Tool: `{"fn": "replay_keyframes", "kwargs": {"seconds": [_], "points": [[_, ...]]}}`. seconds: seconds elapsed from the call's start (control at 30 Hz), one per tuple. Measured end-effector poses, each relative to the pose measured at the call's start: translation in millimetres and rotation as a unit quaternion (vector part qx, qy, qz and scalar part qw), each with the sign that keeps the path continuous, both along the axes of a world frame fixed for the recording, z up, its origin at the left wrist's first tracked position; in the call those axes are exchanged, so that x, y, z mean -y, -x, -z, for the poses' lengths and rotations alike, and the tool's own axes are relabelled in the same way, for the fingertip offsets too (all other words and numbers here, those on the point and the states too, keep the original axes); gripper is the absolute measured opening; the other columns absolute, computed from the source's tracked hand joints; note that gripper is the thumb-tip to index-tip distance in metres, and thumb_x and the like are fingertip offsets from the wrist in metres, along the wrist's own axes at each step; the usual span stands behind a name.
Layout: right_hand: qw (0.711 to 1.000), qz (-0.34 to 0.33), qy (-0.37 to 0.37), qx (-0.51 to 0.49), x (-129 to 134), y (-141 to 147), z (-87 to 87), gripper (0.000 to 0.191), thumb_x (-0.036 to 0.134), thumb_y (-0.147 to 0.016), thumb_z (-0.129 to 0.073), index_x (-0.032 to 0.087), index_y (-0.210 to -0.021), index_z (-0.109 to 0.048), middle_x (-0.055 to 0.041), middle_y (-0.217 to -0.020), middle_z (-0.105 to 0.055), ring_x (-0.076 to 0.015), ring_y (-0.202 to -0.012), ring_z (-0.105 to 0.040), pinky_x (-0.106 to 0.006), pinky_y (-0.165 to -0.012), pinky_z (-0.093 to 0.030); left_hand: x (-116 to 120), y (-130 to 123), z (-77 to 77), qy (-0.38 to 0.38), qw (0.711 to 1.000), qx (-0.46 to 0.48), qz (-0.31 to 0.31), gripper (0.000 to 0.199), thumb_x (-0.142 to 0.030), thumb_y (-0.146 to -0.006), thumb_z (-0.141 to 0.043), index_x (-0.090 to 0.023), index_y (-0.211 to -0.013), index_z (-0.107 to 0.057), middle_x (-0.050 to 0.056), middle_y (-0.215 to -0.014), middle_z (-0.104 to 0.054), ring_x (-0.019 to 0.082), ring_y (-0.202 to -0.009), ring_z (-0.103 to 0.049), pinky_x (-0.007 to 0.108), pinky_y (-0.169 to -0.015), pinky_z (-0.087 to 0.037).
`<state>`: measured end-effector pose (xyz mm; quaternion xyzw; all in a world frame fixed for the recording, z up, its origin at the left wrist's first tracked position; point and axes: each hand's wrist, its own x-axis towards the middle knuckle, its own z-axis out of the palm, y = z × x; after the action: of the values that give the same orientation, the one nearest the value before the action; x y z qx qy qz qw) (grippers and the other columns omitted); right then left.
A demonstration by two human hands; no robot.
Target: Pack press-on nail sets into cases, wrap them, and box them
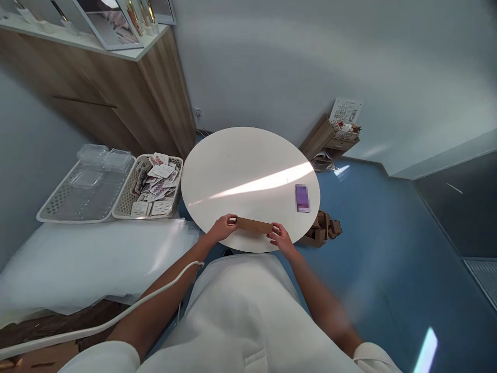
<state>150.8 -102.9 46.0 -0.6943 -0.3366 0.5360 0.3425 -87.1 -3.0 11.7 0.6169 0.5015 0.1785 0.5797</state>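
A narrow brown cardboard box (pixel 254 225) is held level over the near edge of the round white table (pixel 240 160). My left hand (pixel 224 227) grips its left end, fingers curled round the corner. At the right end, my right hand (pixel 280 237) holds the box between thumb and fingers. Toward the right side of the tabletop lies a small purple item (pixel 302 198), its details blurred out.
Left of the table are a white basket of printed cards (pixel 120 210) and a basket with clear plastic containers (pixel 58 211). Cardboard pieces (pixel 319 232) sit on the floor at right. A white cable (pixel 128 312) crosses near my left arm.
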Motion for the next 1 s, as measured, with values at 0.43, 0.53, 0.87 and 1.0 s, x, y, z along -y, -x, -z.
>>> {"fn": "replay_keyframes", "kwargs": {"seconds": [0.43,0.53,0.87,1.0], "points": [[0.995,0.052,-0.080,0.000,13,-35,16.0,0.063,0.023,-0.062,-0.059,0.019,-0.121,-0.036,-0.0110,-0.131,-0.044,-0.0201,-0.117,-0.046,-0.035,-0.096,-0.037,27,-53,12.6,-0.006,0.997,0.070,-0.015,0.066,-0.020,-0.063,-0.061,-0.017,-0.125,-0.039,0.012,-0.124,-0.052,0.023,-0.103,-0.057,0.036,-0.089,-0.044],[0.996,0.051,-0.066,-0.016,22,-46,22.0,0.072,0.023,-0.062,-0.060,0.019,-0.128,-0.031,-0.0102,-0.137,-0.036,-0.0199,-0.125,-0.036,-0.036,-0.103,-0.030,29,-68,13.8,0.018,0.997,0.078,-0.008,0.069,-0.020,-0.061,-0.062,-0.015,-0.126,-0.039,0.012,-0.126,-0.050,0.024,-0.110,-0.052,0.036,-0.093,-0.042],[0.999,0.004,-0.035,-0.005,22,-91,38.0,0.070,0.032,-0.063,-0.064,0.022,-0.127,-0.038,-0.0091,-0.132,-0.043,-0.0244,-0.118,-0.044,-0.040,-0.094,-0.038,40,-104,13.2,0.043,0.998,0.034,-0.019,0.066,-0.029,-0.065,-0.062,-0.015,-0.125,-0.040,0.012,-0.123,-0.052,0.022,-0.100,-0.058,0.035,-0.087,-0.045],[1.000,0.024,0.000,0.004,12,-102,43.9,0.072,0.036,-0.065,-0.062,0.019,-0.129,-0.034,-0.0138,-0.131,-0.042,-0.0231,-0.107,-0.052,-0.038,-0.087,-0.043,37,-111,11.2,0.049,0.991,-0.099,-0.077,0.069,-0.035,-0.067,-0.062,-0.012,-0.127,-0.038,0.017,-0.122,-0.051,0.021,-0.088,-0.061,0.034,-0.080,-0.047]]}}
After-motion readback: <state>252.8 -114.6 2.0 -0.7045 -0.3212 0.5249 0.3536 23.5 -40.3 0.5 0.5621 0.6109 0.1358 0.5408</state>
